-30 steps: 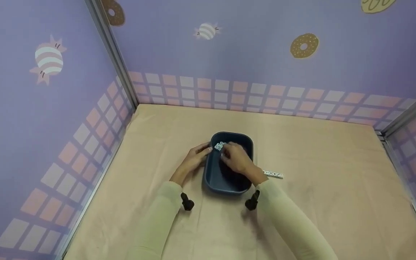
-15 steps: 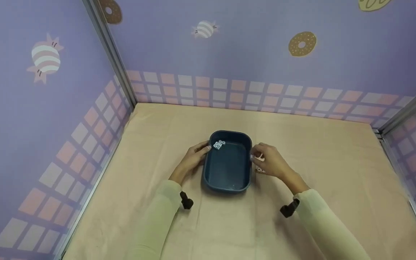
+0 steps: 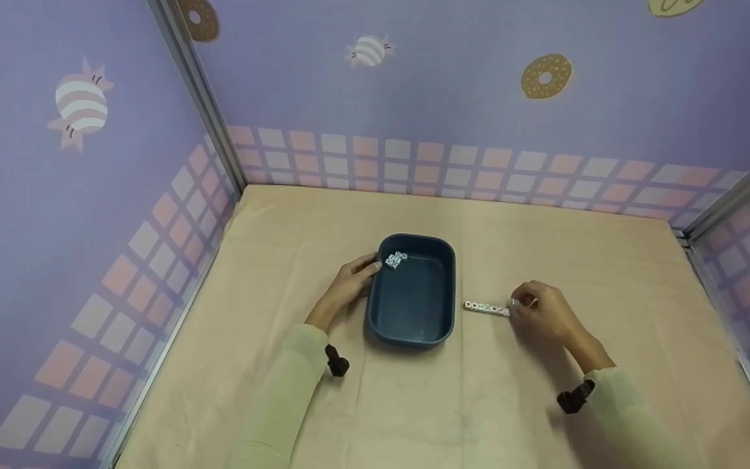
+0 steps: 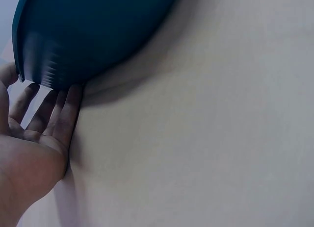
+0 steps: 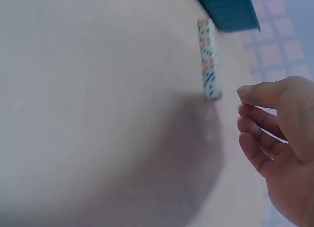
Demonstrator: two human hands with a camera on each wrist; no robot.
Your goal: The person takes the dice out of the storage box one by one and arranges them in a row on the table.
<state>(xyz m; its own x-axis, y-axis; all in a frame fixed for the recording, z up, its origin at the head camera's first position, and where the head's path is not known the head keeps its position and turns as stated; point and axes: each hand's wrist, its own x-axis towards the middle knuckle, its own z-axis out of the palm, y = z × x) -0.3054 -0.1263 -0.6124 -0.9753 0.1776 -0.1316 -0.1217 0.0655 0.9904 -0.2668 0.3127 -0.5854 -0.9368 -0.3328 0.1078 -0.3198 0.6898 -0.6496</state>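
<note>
A dark blue rectangular tub (image 3: 412, 335) stands on the cloth-covered table, with a small cluster of white dice (image 3: 394, 260) in its far left corner. My left hand (image 3: 347, 284) steadies its left side, thumb at the rim; in the left wrist view the fingers reach along the outer wall. To the right of the tub lies a straight row of white dice (image 3: 487, 309) with red and blue dots. At the row's right end my right hand (image 3: 546, 314) pinches a small white die (image 3: 515, 302) between thumb and fingertips; in the right wrist view that die is hidden.
A pale peach cloth (image 3: 323, 221) covers the table. Purple panels (image 3: 453, 78) with printed sweets and doughnuts enclose it at the back and sides, joined by metal corner posts (image 3: 202, 98).
My right hand has left the tub's inside, crossed its right rim and moved right to the row's far end. My left hand has stayed at the tub's left side.
</note>
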